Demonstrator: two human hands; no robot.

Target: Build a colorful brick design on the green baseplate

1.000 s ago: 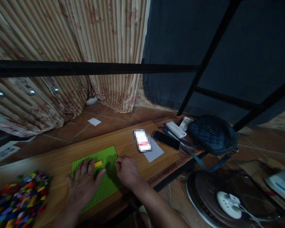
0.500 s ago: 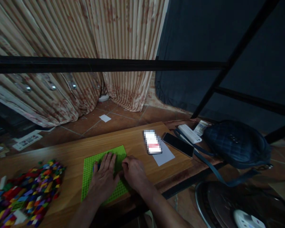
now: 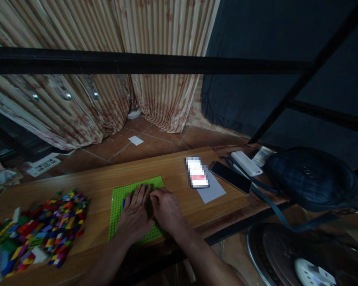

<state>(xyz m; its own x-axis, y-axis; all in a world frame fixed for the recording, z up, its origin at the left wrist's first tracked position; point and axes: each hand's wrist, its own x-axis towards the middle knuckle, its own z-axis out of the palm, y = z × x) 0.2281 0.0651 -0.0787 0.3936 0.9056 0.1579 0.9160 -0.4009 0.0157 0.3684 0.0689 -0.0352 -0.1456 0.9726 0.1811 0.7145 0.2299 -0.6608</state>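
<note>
A bright green studded baseplate [image 3: 117, 202] lies on the wooden tabletop [image 3: 98, 184]. My left hand [image 3: 137, 214] rests flat over its middle, fingers stretched forward. A bit of a blue brick [image 3: 124, 202] peeks out at the left of that hand; whatever else is beneath the palm is hidden. Close beside it, my right hand [image 3: 166, 206] is curled at the plate's right side, thumb and fingertips pinched together. What those fingers hold, if anything, cannot be made out.
Many loose colourful bricks [image 3: 47, 230] are heaped at the left. A lit phone [image 3: 197, 172] partly covers a sheet of paper [image 3: 214, 188], with a dark phone [image 3: 231, 177] alongside. Further right are a white device [image 3: 247, 163] and a dark blue bag [image 3: 310, 178].
The view has swung left. My left hand has moved over the yellow brick seen earlier, covering it, and a blue brick has come into sight. My right hand has drawn nearer the left, still curled.
</note>
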